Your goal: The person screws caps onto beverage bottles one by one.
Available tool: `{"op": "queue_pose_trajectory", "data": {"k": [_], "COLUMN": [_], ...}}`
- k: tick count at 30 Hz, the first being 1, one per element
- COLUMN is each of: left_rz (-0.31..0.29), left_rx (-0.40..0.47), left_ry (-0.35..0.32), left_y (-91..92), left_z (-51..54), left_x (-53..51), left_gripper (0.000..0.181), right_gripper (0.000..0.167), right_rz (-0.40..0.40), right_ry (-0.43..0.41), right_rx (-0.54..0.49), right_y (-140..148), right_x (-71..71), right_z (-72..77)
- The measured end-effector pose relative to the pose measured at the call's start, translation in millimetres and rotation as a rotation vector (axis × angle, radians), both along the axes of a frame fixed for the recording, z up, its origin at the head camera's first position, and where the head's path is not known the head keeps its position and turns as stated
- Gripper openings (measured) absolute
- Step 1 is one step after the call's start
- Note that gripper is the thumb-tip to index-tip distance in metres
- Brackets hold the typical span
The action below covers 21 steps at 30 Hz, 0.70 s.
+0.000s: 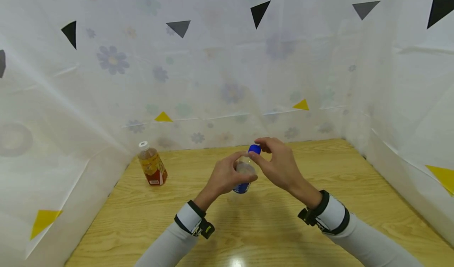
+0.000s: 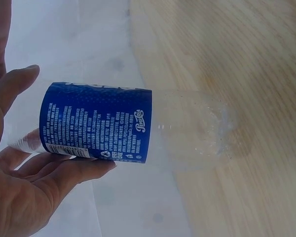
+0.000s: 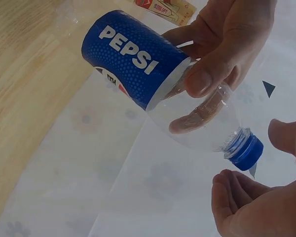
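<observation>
My left hand (image 1: pixel 224 175) grips a clear plastic Pepsi bottle (image 3: pixel 133 57) by its upper part, thumb on one side and fingers on the other. The bottle has a blue label (image 2: pixel 98 121) and leans slightly; whether its base touches the table I cannot tell. A blue cap (image 3: pixel 247 152) sits on the neck. Around that cap, my right hand (image 1: pixel 280 165) holds its thumb and fingers apart, with a gap to the cap visible in the right wrist view. No liquid shows inside the bottle.
A bottle of reddish-brown drink (image 1: pixel 153 167) with a white cap and yellow label stands at the table's left back. The wood-grain table (image 1: pixel 142 227) meets pale flowered curtains (image 1: pixel 213 81) at the back and sides, marked with black, grey and yellow triangles.
</observation>
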<state>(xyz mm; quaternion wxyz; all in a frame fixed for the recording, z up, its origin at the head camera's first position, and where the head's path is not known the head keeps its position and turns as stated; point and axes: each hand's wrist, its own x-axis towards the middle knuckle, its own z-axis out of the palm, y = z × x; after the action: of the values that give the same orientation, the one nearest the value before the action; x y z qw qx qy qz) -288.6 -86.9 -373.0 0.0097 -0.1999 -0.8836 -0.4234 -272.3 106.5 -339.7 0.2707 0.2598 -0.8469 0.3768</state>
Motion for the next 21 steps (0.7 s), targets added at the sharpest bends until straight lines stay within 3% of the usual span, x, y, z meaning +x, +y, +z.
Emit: {"op": "queue_pose_trajectory", "data": {"k": [5, 11, 21], "left_rz": [-0.008, -0.004, -0.016], "left_rx": [0.0, 0.007, 0.016], "left_ry": [-0.005, 0.012, 0.008], "left_y": [0.6, 0.3, -0.3], "left_z": [0.6, 0.0, -0.3], "left_x": [-0.2, -0.7, -1.3], "left_gripper": [0.068, 0.065, 0.067], "right_gripper": [0.057, 0.048, 0.038], "right_rz": [0.006, 0.058, 0.074], "right_ry": [-0.058, -0.019, 0.027], "right_rx": [0.048, 0.096, 0.054], "right_y": [-0.5, 0.1, -0.1], "right_x": [3.9, 6.0, 3.9], "right_z": [4.3, 6.2, 3.7]}}
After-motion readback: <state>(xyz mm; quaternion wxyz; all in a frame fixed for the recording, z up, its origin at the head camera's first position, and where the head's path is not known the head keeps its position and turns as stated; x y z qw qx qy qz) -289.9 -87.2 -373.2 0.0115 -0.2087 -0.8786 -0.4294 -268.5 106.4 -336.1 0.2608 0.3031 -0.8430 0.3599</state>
